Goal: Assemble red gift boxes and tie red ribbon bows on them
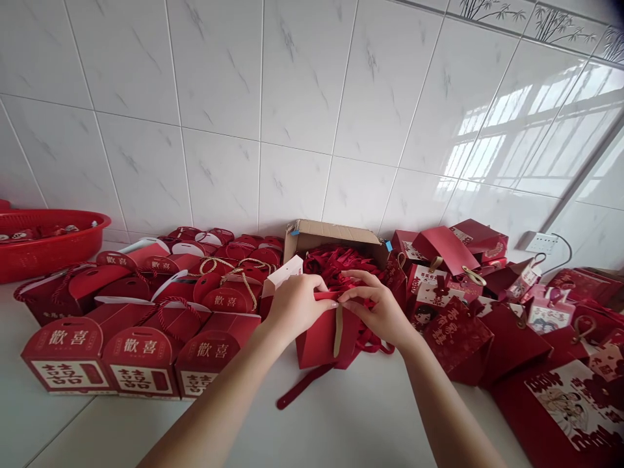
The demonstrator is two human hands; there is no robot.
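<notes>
A red paper gift box (312, 344) stands in front of me, with a gold ribbon (338, 331) hanging down its near side. My left hand (297, 302) is closed on its top edge from the left, thumb near the middle. From the right, my right hand (377, 305) pinches the same edge by the gold ribbon, its other fingers partly raised. What lies exactly between the fingertips is hidden. On the surface just below the gift box lies a dark red strap (303, 388). Behind my hands, a cardboard carton (336, 231) holds a heap of red ribbons (341, 260).
Rows of red candy boxes (139, 351) with rope handles fill the left side. Farther left is a red plastic basin (49, 253). Many red gift bags (458, 331) crowd the right, near a white power strip (541, 242). A tiled wall (219, 175) closes the back.
</notes>
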